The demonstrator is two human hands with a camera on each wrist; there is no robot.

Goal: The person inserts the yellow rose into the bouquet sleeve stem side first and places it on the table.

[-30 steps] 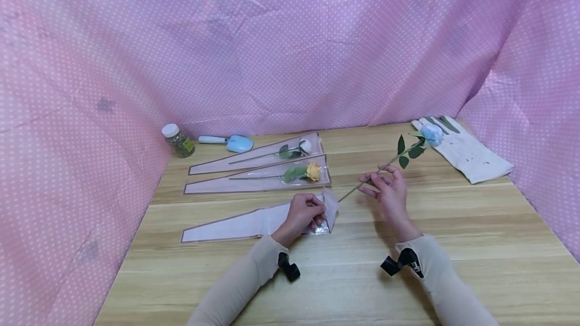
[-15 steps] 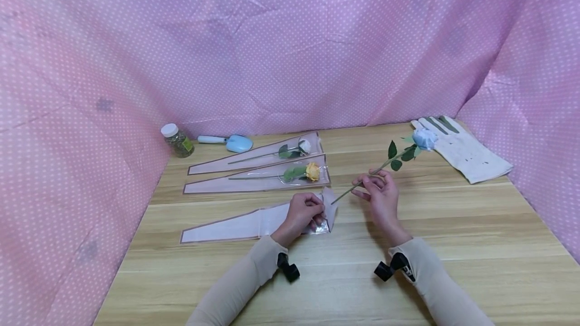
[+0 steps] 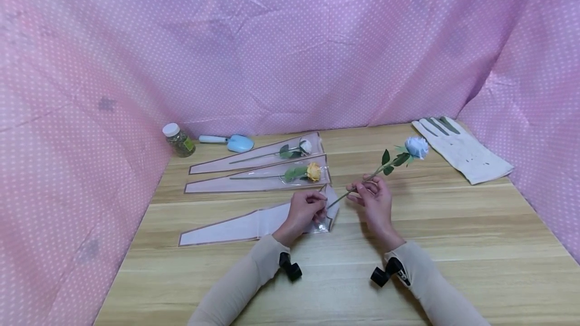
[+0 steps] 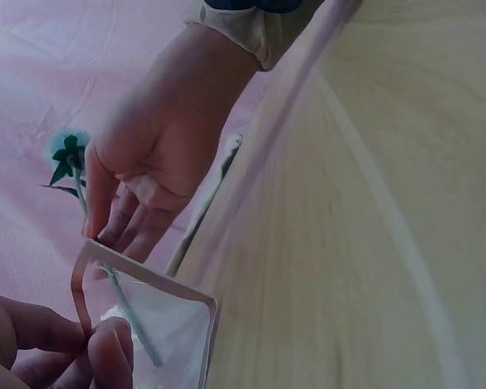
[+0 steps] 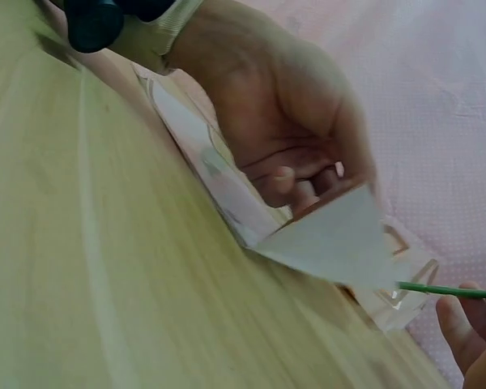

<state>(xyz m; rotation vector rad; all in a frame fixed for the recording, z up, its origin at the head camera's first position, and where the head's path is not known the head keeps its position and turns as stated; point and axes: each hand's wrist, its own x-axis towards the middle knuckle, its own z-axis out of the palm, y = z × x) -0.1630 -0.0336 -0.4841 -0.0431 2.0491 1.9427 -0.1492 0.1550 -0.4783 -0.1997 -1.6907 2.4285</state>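
My right hand (image 3: 377,206) pinches the green stem of a blue rose (image 3: 416,148), which slants with its bloom up to the right. The lower end of the stem reaches the mouth of a white flower sleeve (image 3: 226,229) with a brown border. In the left wrist view, that stem (image 4: 134,316) shows within the frame of the sleeve's spread mouth. My left hand (image 3: 301,214) pinches the sleeve's edge at its wide end and lifts it from the table. The sleeve's narrow end lies flat to the left.
Behind lie two more sleeves, one with a yellow rose (image 3: 313,171), one with a white rose (image 3: 305,147). A blue hand trowel (image 3: 240,143) and a lidded jar (image 3: 180,142) stand back left. White work gloves (image 3: 471,157) lie back right. Pink dotted cloth (image 3: 290,54) hangs around the table.
My right hand has moved left and slightly down with the blue rose, taking the stem's end further over the sleeve's mouth. My left hand stays at the sleeve's edge.
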